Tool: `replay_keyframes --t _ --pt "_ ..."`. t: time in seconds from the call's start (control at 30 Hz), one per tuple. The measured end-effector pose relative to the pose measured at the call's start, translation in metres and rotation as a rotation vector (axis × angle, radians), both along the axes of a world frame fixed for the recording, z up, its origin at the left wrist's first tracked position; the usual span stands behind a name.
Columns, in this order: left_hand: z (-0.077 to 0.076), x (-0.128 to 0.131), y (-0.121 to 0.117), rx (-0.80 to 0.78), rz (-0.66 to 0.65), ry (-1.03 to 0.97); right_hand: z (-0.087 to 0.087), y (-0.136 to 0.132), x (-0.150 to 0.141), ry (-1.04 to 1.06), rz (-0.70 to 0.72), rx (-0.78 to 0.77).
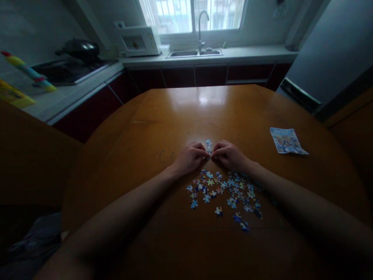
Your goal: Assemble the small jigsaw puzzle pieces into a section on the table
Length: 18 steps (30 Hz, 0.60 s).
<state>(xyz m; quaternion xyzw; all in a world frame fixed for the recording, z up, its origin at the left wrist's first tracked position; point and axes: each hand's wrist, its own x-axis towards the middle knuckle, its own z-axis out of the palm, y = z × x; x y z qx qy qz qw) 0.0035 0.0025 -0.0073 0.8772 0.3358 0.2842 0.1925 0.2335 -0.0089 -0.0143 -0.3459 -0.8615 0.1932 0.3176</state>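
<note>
A narrow strip of joined jigsaw pieces point(209, 146) lies on the wooden table, running away from me between my hands. At its near end, my left hand point(190, 156) is closed, thumb and fingertips pinching the strip's left edge. My right hand point(229, 154) mirrors it from the other side, fingers curled and tips pressed at the same end. The fingertips nearly meet and hide the pieces under them. Closer to me, many loose jigsaw pieces point(210, 182) are scattered, and part of the pile sits beneath my right forearm.
A creased picture sheet point(287, 140) rests on the table point(175, 112) at the right. Beyond the far edge are a counter with a sink point(183, 53), a faucet point(200, 33) and a microwave point(138, 41). A wok point(80, 49) stands on the stove at left.
</note>
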Motion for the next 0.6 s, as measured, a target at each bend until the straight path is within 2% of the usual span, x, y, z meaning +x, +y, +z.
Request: replay_keyframes --t 0.6 --pt "0.0009 0.0 -0.0004 0.003 0.038 0.018 -0.0005 0.0003 -0.0005 -0.004 -0.02 0.005"
